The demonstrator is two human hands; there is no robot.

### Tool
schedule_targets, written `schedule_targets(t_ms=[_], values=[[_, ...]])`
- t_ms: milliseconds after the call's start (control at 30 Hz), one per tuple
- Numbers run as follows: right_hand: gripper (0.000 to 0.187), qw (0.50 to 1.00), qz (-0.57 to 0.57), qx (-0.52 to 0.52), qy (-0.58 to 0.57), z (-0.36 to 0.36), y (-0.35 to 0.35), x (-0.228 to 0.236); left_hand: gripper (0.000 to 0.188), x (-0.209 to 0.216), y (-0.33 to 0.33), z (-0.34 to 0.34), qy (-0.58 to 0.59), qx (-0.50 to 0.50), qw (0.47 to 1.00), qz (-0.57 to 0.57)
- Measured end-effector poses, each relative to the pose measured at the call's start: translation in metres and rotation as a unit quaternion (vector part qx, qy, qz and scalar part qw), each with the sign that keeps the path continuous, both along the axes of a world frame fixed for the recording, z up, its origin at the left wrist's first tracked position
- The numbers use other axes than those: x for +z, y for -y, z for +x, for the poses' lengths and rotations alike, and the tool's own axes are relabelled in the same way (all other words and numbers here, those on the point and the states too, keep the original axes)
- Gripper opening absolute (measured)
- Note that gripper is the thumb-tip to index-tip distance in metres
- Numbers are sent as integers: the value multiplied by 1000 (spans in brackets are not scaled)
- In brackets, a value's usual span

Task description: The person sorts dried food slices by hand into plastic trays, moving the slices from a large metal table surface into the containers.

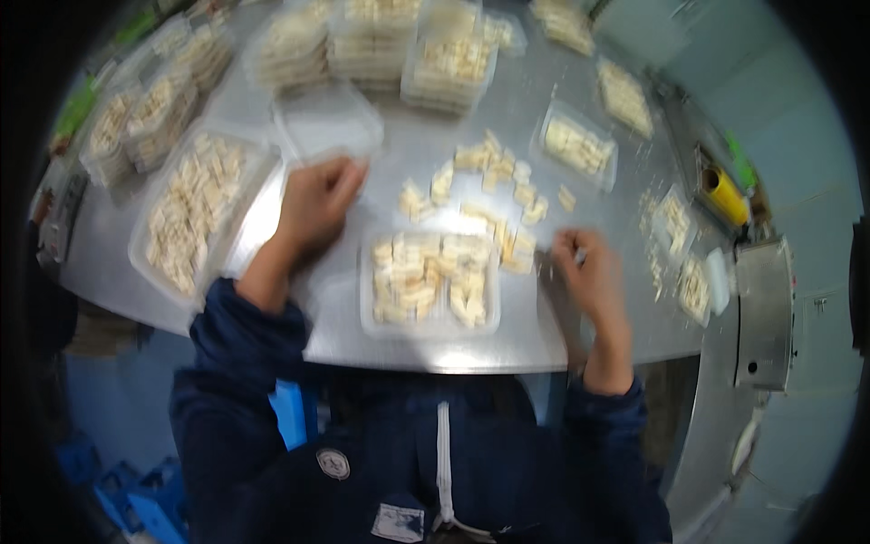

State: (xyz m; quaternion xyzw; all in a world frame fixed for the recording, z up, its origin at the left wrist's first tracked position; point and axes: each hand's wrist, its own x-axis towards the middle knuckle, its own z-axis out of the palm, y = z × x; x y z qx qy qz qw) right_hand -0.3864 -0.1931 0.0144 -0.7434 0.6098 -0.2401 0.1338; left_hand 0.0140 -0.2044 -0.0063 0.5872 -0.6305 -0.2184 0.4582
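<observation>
A clear plastic tray (364, 304) filled with pale, cream-coloured cut pieces (408, 286) lies in front of me near the table's edge. Just beyond it, loose pieces (489, 163) of the same kind are scattered on the metal. My left hand (319, 204) hovers to the tray's upper left, by an empty clear tray (331, 122); its fingers are curled closed and blurred. To the right of the filled tray, my right hand (589, 272) has its fingers pinched together. Whatever either hand may hold is hidden.
A large tray (136, 240) of pieces sits left on the steel table (399, 349). Stacked filled trays (449, 68) line the back and far left. Smaller trays (580, 145) stand at right, near a yellow roll (725, 195) and a steel box (766, 313). Blue stools (149, 494) are below.
</observation>
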Motion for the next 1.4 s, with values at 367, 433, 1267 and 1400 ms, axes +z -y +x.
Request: schedule_targets(t_ms=[367,433,1267,1400], values=[[15,943,33,315,99,98,-52,24,34,3,4,7,25,-38,995,-89],[14,946,26,321,35,105,-53,25,35,4,4,8,24,-29,996,-78],[19,985,-27,146,-87,68,40,25,32,-22,12,31,47,-100,990,-85],[23,979,-18,175,-105,77,54,13,31,-17,11,34,67,-134,984,-96]])
